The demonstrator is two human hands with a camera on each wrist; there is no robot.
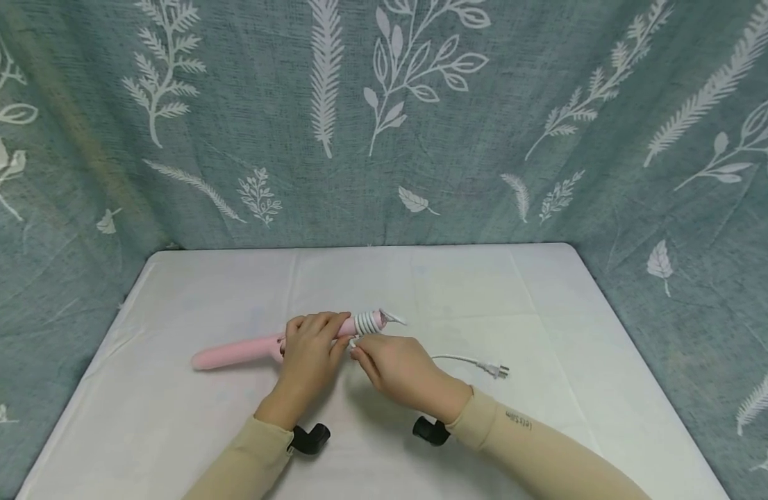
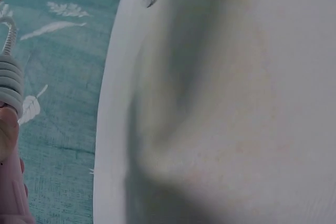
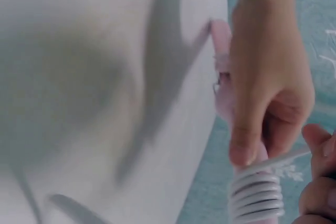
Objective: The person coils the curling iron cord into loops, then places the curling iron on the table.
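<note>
A pink curling iron (image 1: 237, 353) is held slantwise over the white table, its barrel pointing left. My left hand (image 1: 314, 347) grips it by the handle. Several turns of white power cord (image 1: 366, 322) are wound round the handle end, and the right wrist view shows this coil close up, just beyond the left thumb (image 3: 244, 145). My right hand (image 1: 396, 368) pinches the cord beside the handle, with a short stretch running taut to the coil. The cord's loose end emerges past the right hand and ends in a two-pronged plug (image 1: 498, 371).
A white cloth covers the table (image 1: 484, 285). Green curtains (image 1: 359, 194) with white leaf prints hang behind it and at both sides. Black wrist-worn pieces (image 1: 310, 439) show beneath both forearms.
</note>
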